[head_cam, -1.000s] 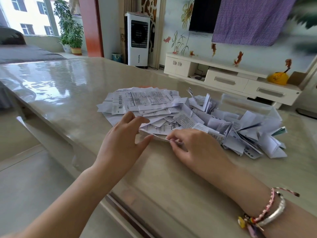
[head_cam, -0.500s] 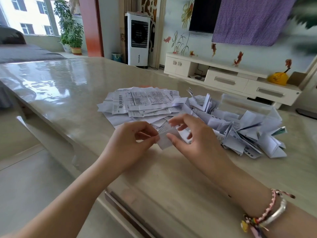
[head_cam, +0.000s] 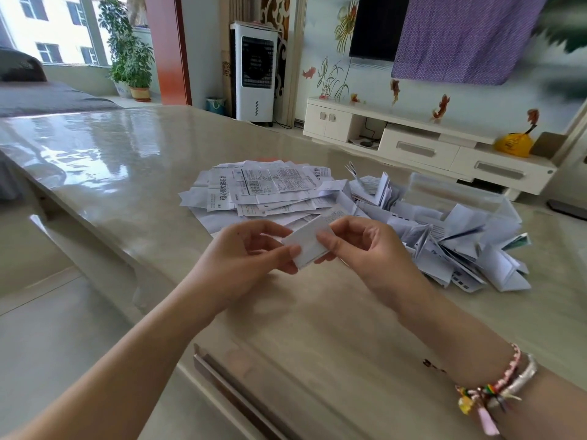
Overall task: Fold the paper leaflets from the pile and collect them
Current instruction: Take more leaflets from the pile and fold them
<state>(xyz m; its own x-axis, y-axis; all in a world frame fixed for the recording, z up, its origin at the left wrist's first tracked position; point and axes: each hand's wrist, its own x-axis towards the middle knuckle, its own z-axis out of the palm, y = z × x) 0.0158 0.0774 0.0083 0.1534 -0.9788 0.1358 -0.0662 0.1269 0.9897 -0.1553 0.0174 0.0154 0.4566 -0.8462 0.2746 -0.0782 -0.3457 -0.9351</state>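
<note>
**Inspector A:** Nearest us, lower right of the frame, we record a wrist with a beaded bracelet (head_cam: 495, 381). Above it, the right hand (head_cam: 365, 249) pinches the right edge of a small folded leaflet (head_cam: 306, 244), thumb on its face.

**Inspector B:** Confirmed. We record the left hand (head_cam: 244, 255) at centre frame, thumb and fingers clamped on the same leaflet's left edge. The leaflet is held above the table (head_cam: 127, 173), touching nothing but the two hands.

**Inspector A:** Behind the hands, centre frame, we note the pile of flat leaflets (head_cam: 260, 188) lying on the table, printed faces up.

**Inspector B:** Just right of it, we log a heap of folded leaflets (head_cam: 460, 246), spilling around a clear plastic container (head_cam: 457, 195). Whether any lie inside it, we cannot tell.

**Inspector A:** Farthest back: a white cabinet (head_cam: 422, 144) at upper right, a white air cooler (head_cam: 255, 71) at top centre, a potted plant (head_cam: 130, 58) at upper left.
</note>
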